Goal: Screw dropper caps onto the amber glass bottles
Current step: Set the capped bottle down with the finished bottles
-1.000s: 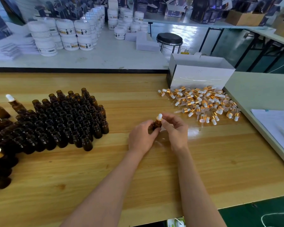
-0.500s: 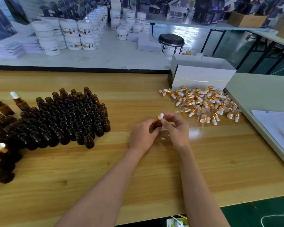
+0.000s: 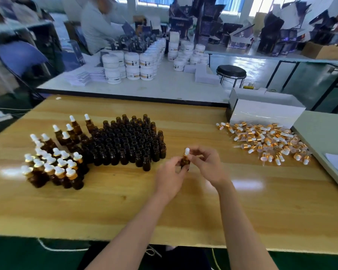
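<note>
Your left hand (image 3: 170,176) gripped the bottle (image 3: 185,162) — upright | right hand (image 3: 209,166) pinched its dropper cap (image 3: 187,151) at 12 o'clock | capped bottles (image 3: 53,164) at 9 — left hand nearer.

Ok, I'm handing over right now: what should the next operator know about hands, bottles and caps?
Left hand grips one amber bottle over the wooden table.
Right hand pinches the dropper cap sitting on it; whether it is tight cannot be told.
Done: capped bottles stand at far left.
Left: the block of open bottles beside them; loose caps lie piled at right, before the white box.
</note>
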